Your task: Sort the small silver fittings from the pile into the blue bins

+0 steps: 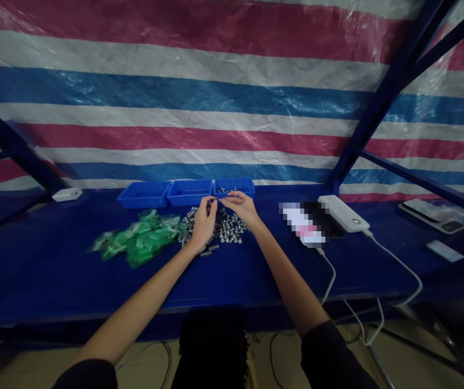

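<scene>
My left hand [205, 221] and my right hand [242, 208] meet above the table, fingertips almost touching. Each is closed in a pinch; a tiny bright piece shows between them, too small to name. Beneath my right hand lies a heap of shiny round-headed metal pieces, like small bolts [229, 232]. Short metal cylinders [207, 251] are scattered under and beside my left hand, which partly hides them. Farther left is a pile of green plastic bags [138, 237] with metal parts in them. Behind my hands stands a blue bin [248, 188] holding several small metal pieces.
Two more blue bins, a left one [143, 195] and a middle one [190, 193], stand in the row. To the right are a phone [307, 224], a white power bank [343, 213] with cables, and a small scale [430, 215]. Blue frame posts [372, 113] flank the table [240, 275].
</scene>
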`<state>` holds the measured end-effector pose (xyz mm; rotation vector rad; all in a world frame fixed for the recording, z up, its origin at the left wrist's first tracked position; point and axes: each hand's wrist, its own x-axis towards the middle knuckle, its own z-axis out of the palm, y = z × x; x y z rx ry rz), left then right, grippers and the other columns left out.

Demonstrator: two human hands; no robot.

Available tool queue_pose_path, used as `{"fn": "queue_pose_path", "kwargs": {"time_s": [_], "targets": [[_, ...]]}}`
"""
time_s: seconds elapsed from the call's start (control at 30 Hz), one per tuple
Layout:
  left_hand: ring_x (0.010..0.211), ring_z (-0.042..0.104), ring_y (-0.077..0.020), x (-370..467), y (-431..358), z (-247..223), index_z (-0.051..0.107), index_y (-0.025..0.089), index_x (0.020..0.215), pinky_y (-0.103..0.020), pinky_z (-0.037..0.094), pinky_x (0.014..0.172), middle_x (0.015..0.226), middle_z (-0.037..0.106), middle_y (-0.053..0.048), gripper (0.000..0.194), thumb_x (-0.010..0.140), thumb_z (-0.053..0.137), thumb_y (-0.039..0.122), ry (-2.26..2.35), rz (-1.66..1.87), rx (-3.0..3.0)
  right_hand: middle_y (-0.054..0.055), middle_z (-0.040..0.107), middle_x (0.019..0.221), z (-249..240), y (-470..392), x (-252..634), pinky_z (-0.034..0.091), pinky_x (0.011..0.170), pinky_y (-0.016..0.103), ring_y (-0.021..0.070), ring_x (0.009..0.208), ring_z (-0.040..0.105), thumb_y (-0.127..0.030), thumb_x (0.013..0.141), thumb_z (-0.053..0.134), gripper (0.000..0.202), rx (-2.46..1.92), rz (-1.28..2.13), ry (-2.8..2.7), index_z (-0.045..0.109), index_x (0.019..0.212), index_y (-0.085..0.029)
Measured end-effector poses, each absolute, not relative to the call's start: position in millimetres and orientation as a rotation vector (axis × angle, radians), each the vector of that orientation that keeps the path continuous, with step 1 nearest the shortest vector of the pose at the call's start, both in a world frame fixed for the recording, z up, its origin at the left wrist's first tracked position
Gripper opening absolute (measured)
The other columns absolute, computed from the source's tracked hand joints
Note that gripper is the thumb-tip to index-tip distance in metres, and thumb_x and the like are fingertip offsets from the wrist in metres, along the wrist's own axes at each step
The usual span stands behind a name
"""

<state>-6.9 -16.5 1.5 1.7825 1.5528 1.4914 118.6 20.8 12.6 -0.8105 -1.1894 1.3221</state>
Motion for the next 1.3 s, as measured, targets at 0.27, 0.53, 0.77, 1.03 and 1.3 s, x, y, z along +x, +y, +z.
{"fn": "queue_pose_path", "kwargs": {"time_s": [0.27, 0.53, 0.77, 1.03, 1.3], "targets": [[0.079, 0.056, -0.0148, -9.4, -17.7, 8.5, 0.055, 0.020, 0.090, -0.025, 0.043, 0.073, 0.084, 0.060, -0.002, 0.027, 0.088, 0.039, 0.041, 1.569, 1.449, 1.789, 0.003, 0.071, 0.081, 10.3, 19.9, 118.2, 0.049, 0.087, 0.035, 0.0184, 0.085, 0.066, -0.031, 0.058, 0.074, 0.033, -0.838, 1.344, -1.214, 0.061, 0.086, -0.017], [0.073, 0.055, -0.0143, -7.0, -18.3, 5.2, 0.055, 0.020, 0.088, -0.025, 0.041, 0.070, 0.075, 0.058, 0.000, 0.028, 0.089, 0.038, 0.042, 1.552, 1.400, 1.818, 0.005, 0.071, 0.088, 7.9, 21.4, 115.0, 0.048, 0.088, 0.033, 0.0173, 0.089, 0.064, -0.035, 0.064, 0.069, 0.029, -0.792, 1.269, -1.301, 0.067, 0.088, -0.017], [0.067, 0.052, -0.0130, -6.6, -19.6, 8.1, 0.054, 0.019, 0.081, -0.024, 0.040, 0.066, 0.066, 0.053, 0.002, 0.028, 0.089, 0.038, 0.041, 1.542, 1.388, 1.753, 0.003, 0.071, 0.084, 6.5, 19.9, 112.5, 0.048, 0.080, 0.029, 0.0162, 0.085, 0.064, -0.038, 0.066, 0.066, 0.026, -0.873, 1.245, -1.326, 0.069, 0.080, -0.017], [0.068, 0.051, -0.0134, -3.3, -21.3, 8.7, 0.053, 0.020, 0.080, -0.024, 0.039, 0.065, 0.067, 0.053, 0.001, 0.030, 0.089, 0.037, 0.043, 1.532, 1.362, 1.789, 0.000, 0.066, 0.065, 9.3, 17.7, 112.0, 0.047, 0.062, 0.022, 0.0112, 0.064, 0.060, -0.045, 0.068, 0.063, 0.029, -0.938, 1.222, -1.344, 0.067, 0.071, -0.016], [0.069, 0.051, -0.0138, -7.3, -16.8, 6.2, 0.046, 0.019, 0.068, -0.024, 0.039, 0.067, 0.065, 0.050, 0.001, 0.033, 0.090, 0.034, 0.040, 1.565, 1.405, 1.735, 0.002, 0.071, 0.082, 9.0, 16.5, 111.3, 0.050, 0.075, 0.027, 0.0130, 0.075, 0.063, -0.038, 0.064, 0.069, 0.028, -0.799, 1.375, -1.361, 0.070, 0.083, -0.018]]}}
